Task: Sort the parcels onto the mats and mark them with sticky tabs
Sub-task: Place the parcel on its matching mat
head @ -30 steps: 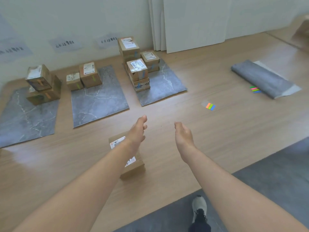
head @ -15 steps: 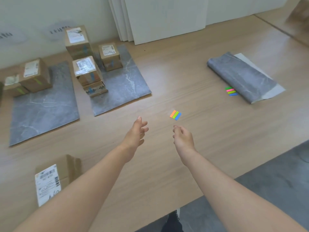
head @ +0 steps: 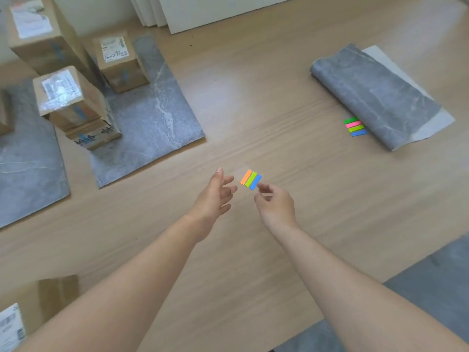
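Note:
A small sheet of sticky tabs (head: 251, 179), orange, green and blue, lies flat on the wooden floor. My right hand (head: 275, 203) is just below and right of it, fingers loosely curled, fingertips almost at the blue tab, holding nothing. To the left of the tabs my left hand (head: 215, 196) hovers with fingers spread and empty. A grey marbled mat (head: 157, 118) at upper left carries several cardboard parcels (head: 116, 63). One loose parcel (head: 17, 318) with a white label sits on the floor at the bottom left, partly behind my left forearm.
A second set of sticky tabs (head: 355, 127), green, pink and blue, lies beside a rolled grey mat (head: 375, 97) at the right. Another grey mat (head: 28, 161) is at the left edge. A grey rug (head: 431, 288) covers the bottom right. White boards lean on the wall.
Both hands have moved forward to the orange, green and blue tabs, the view closing in and shifting right. The loose parcel has slid to the bottom left corner of the view.

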Demonstrator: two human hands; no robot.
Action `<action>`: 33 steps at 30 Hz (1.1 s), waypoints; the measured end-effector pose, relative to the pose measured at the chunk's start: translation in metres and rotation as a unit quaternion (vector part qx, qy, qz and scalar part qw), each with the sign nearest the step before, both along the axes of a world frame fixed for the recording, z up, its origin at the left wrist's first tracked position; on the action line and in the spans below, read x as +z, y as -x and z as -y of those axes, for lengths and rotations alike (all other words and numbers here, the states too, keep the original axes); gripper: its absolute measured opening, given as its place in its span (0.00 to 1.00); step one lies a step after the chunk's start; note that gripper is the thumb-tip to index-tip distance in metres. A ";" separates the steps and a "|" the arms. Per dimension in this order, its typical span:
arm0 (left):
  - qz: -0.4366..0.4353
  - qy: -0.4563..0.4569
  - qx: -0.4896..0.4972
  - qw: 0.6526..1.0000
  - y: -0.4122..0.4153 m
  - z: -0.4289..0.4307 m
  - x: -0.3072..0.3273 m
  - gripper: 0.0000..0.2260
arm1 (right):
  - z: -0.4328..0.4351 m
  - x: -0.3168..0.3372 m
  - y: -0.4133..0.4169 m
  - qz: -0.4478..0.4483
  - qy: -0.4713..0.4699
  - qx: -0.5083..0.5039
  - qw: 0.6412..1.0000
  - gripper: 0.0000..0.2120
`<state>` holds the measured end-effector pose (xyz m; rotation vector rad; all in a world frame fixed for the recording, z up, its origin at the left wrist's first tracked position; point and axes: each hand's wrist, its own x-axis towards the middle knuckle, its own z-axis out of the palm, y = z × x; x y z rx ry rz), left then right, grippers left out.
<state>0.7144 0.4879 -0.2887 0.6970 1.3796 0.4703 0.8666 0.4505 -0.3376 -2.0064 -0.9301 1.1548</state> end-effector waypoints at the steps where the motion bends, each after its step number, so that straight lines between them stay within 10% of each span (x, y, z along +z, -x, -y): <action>1: 0.002 0.003 0.001 1.000 -0.002 -0.006 -0.003 0.25 | -0.006 -0.005 -0.002 0.025 -0.006 0.010 1.000 0.13; 33: 0.071 0.060 -0.046 0.995 -0.001 -0.062 -0.039 0.27 | -0.081 -0.034 -0.005 0.177 0.069 0.077 0.979 0.15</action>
